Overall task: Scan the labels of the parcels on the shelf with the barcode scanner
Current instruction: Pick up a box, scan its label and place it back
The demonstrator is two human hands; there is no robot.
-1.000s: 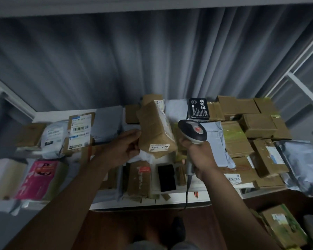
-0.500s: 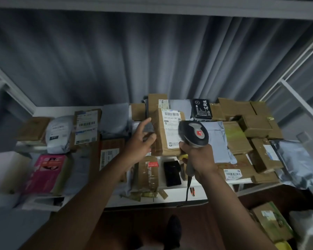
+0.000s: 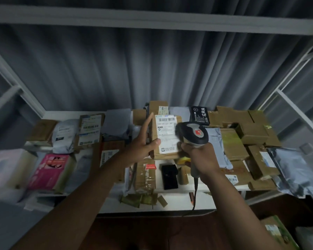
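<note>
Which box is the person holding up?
The brown box with the big white label, gripped in the left hand beside the scanner. The other boxes lie on the shelf.

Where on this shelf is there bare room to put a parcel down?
One bare white strip along the shelf's front edge, right of the black rectangular box, below the brown taped cardboard parcels. Elsewhere is crowded, especially the right side and around the pink printed box.

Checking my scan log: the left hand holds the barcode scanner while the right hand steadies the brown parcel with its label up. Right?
Not quite: the hands are swapped. In the head view the right hand holds the barcode scanner and the left hand steadies the brown parcel, label up.
</note>
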